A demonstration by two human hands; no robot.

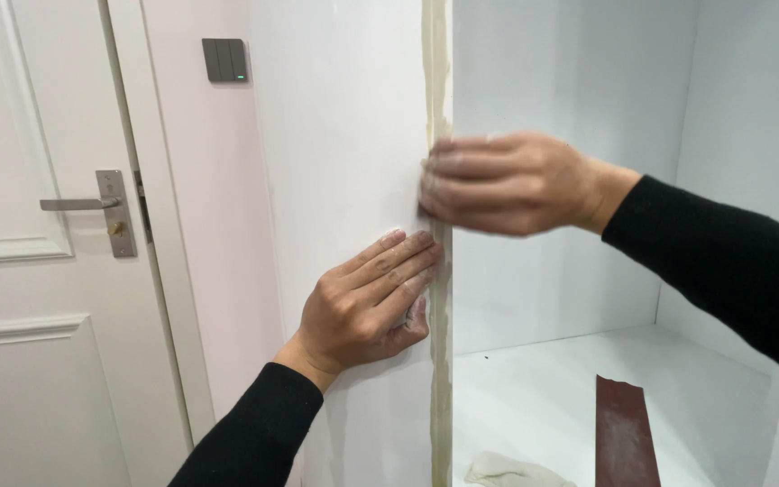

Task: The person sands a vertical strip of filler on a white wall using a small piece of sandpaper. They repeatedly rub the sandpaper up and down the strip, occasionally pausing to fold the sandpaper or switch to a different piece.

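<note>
Two hands work the front edge of a white cabinet side panel.

The left hand (367,302) lies flat, fingers together, on the tall white cabinet side panel (344,135), fingertips touching its beige-smeared front edge strip (437,63). The right hand (507,183), blurred, reaches across from the cabinet's open side and presses on that strip higher up; whether it grips anything cannot be told. A dark red sandpaper sheet (626,433) lies on the shelf below.

Cabinet panel (344,135) smooth matt white; edge (437,72) raw.
</note>
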